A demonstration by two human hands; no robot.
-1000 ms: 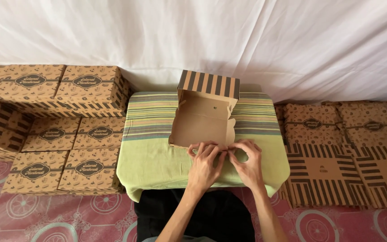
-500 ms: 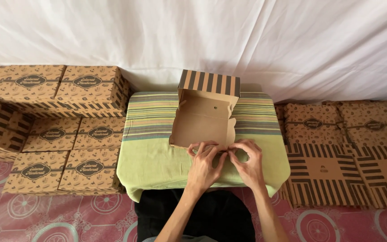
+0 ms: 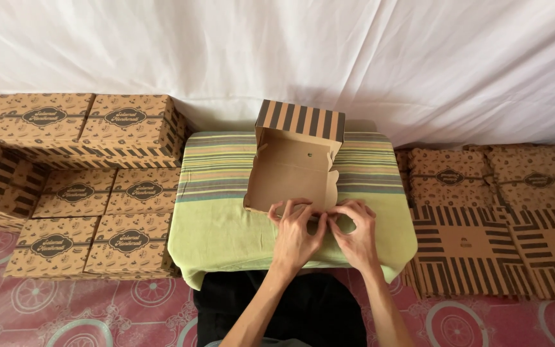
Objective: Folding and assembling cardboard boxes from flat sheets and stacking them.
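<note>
The left hand (image 3: 295, 232) and right hand (image 3: 354, 232) both pinch the near front wall of the open cardboard box (image 3: 293, 173), which stretches away from them.

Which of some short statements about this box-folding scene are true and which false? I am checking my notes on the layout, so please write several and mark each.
1. Both hands, left hand and right hand, are at the near edge of the open cardboard box. True.
2. The box stands on a bare wooden table. False: it stands on a green striped cloth.
3. The box's striped lid stands up at the far side. True.
4. Finished closed boxes are stacked on the person's right. False: they are on the left; flat unfolded boxes lie on the right.
</note>
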